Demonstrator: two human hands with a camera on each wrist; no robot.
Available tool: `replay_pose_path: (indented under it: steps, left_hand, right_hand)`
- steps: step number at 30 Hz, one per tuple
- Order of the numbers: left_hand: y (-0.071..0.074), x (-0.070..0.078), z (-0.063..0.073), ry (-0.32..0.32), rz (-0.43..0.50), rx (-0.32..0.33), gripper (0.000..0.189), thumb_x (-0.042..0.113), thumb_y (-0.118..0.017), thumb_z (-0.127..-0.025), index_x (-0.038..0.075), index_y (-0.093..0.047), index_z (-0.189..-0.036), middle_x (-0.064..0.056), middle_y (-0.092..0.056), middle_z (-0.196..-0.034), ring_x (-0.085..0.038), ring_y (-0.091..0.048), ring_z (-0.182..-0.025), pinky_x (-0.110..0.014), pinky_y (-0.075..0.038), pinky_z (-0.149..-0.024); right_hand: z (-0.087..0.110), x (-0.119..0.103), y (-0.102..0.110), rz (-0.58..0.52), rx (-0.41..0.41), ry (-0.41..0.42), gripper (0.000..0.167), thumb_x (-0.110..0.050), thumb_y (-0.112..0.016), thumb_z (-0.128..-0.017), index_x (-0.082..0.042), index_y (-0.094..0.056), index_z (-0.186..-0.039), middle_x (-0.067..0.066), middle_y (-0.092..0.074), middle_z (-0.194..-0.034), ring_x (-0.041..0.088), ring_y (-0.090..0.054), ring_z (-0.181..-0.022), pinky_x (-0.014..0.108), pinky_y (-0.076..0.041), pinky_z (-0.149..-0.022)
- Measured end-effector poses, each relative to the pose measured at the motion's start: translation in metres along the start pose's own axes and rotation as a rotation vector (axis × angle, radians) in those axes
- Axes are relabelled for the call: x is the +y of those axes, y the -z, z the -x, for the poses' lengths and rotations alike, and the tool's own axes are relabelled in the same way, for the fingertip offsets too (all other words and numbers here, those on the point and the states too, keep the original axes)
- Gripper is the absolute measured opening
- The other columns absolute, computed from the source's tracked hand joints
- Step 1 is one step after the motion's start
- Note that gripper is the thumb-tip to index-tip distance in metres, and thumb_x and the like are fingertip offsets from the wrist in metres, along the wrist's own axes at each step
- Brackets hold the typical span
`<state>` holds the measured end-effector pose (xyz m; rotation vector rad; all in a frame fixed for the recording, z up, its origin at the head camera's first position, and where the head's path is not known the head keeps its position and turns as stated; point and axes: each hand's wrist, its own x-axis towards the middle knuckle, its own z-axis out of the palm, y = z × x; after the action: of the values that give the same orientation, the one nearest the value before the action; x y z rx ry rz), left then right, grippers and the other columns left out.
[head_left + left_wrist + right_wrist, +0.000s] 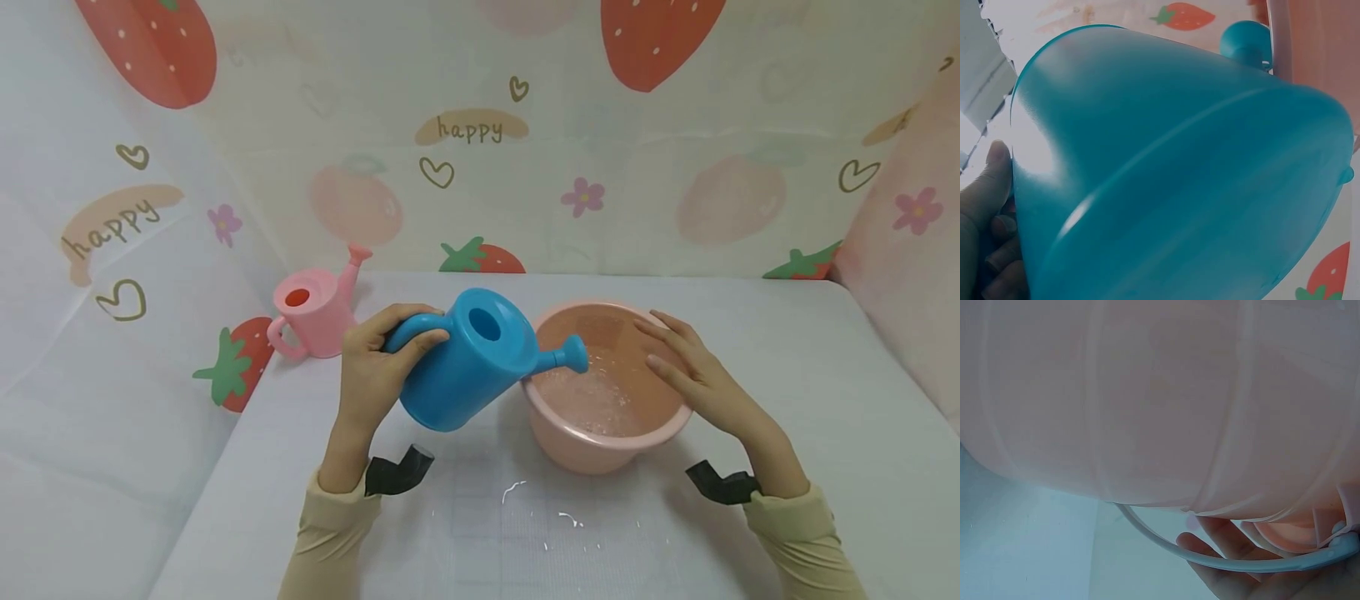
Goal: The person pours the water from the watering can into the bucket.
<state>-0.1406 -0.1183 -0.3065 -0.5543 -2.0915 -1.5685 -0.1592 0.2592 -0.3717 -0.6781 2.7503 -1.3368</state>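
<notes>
My left hand (378,358) grips the handle of a blue watering can (465,367), raised and tilted with its spout to the right. The sprinkler head overlaps the left rim of a pink bucket (585,458). Clear, rippling water (592,396) shows inside. In the left wrist view the can's body (1166,156) fills most of the picture, fingers at its left side. My right hand (693,371) rests at the bucket's right rim, fingers extended over it. In the right wrist view a grey bail handle (1235,565) crosses in front of the fingers (1235,540).
A pink watering can (315,312) stands at the back left of the white table (772,358). Several wet streaks (570,518) lie in front of the bucket. A printed curtain (480,200) hangs behind and along the sides. Black camera mounts (401,471) sit at both wrists.
</notes>
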Motion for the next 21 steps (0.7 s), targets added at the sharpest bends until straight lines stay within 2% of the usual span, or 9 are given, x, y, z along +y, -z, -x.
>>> replay_pose_path:
  steps: [6, 21]
  left_hand:
    - [-0.0007, 0.0015, -0.0005, 0.01, 0.005, 0.0, 0.022, 0.002, -0.071, -0.079, 0.004, -0.068, -0.101, -0.012, -0.069, -0.095, -0.017, -0.065, -0.093, -0.04, -0.051, -0.087]
    - [-0.0003, 0.0005, -0.0011, 0.019, 0.006, -0.003, 0.022, 0.006, -0.07, -0.08, 0.004, -0.068, -0.102, -0.012, -0.069, -0.096, -0.019, -0.064, -0.094, -0.042, -0.051, -0.087]
  right_hand:
    - [0.0005, -0.0002, 0.0, -0.01, -0.002, -0.008, 0.051, -0.017, -0.05, -0.095, -0.024, -0.035, -0.143, 0.006, -0.017, -0.152, 0.036, -0.018, -0.137, 0.071, -0.026, -0.095]
    - [0.0002, 0.002, -0.0007, -0.008, -0.008, -0.012, 0.051, -0.018, -0.05, -0.095, -0.024, -0.034, -0.144, 0.006, -0.015, -0.153, 0.037, -0.016, -0.137, 0.072, -0.026, -0.094]
